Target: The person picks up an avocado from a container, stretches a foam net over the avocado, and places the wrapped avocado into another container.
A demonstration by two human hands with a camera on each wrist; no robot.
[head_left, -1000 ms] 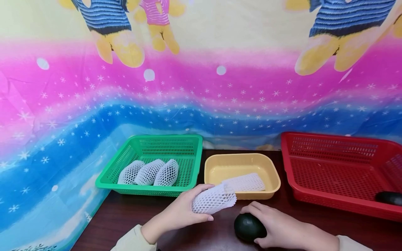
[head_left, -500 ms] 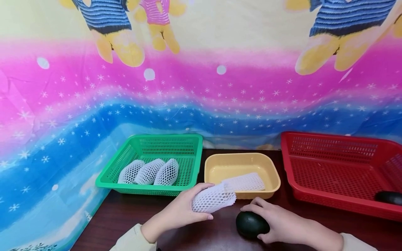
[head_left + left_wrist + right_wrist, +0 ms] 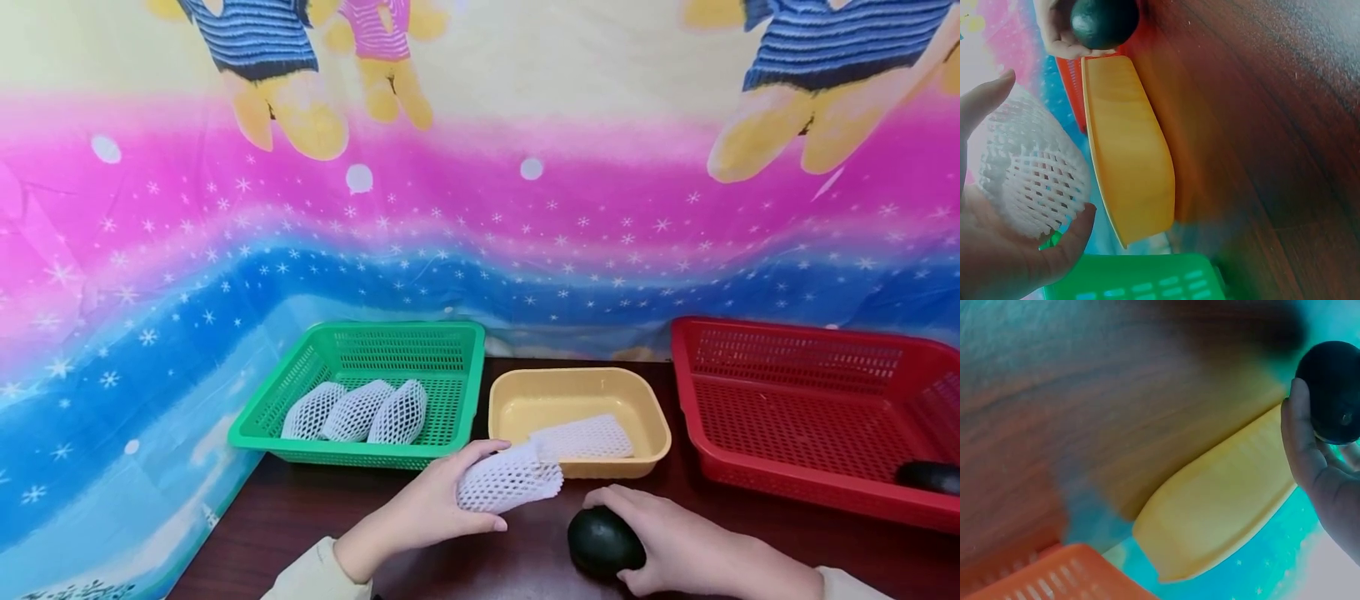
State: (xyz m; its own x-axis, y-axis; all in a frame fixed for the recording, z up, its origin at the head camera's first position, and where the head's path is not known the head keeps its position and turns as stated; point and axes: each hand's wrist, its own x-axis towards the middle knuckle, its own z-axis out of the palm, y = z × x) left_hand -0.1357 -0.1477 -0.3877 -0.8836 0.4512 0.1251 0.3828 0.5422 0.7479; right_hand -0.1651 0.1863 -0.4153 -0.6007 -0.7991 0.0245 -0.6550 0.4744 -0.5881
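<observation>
In the head view my left hand (image 3: 431, 504) holds a white foam fruit net (image 3: 510, 479) by its near end, above the table. The other end points right, towards the avocado. My right hand (image 3: 667, 537) grips a dark green avocado (image 3: 606, 542), thumb below and fingers over the top. A gap separates the avocado from the net. In the left wrist view the net (image 3: 1038, 169) bulges between thumb and fingers. In the right wrist view the avocado (image 3: 1332, 394) shows a small stem spot.
Behind the hands stands a yellow tray (image 3: 517, 383) with a flat foam net (image 3: 588, 437) in it. The green basket (image 3: 360, 454) at left holds three net-wrapped pieces (image 3: 397, 412). A red basket (image 3: 795, 492) at right holds another dark fruit (image 3: 930, 477).
My right hand has shifted slightly to the right with the avocado, and its fingers have resettled on it. My left hand and the net stay almost still.
</observation>
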